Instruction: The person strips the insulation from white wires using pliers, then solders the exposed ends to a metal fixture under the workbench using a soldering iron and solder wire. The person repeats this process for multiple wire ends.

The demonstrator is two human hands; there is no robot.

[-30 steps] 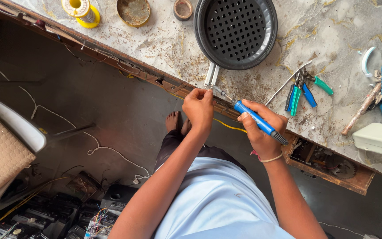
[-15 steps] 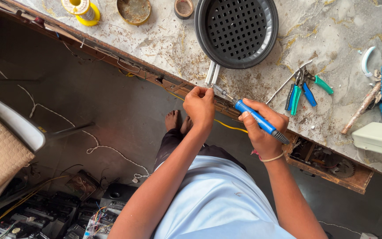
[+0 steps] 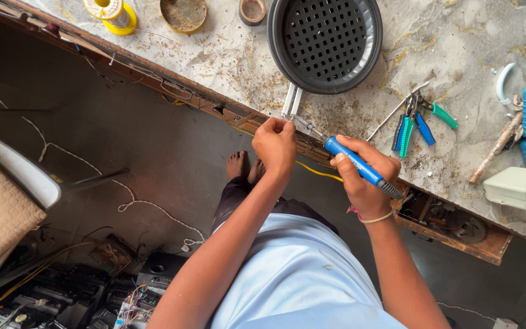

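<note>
right hand [image 3: 365,183] grips soldering iron [image 3: 360,167] | left hand [image 3: 275,146] pinched (contents unseen) | at bench edge [image 3: 238,116]

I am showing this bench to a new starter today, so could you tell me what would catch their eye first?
Most striking is the blue-handled soldering iron gripped in the right hand, its tip aimed at the bench edge where the left hand pinches something small. Just beyond sits a round black perforated tray on the marble-patterned bench, with pliers to its right.
</note>
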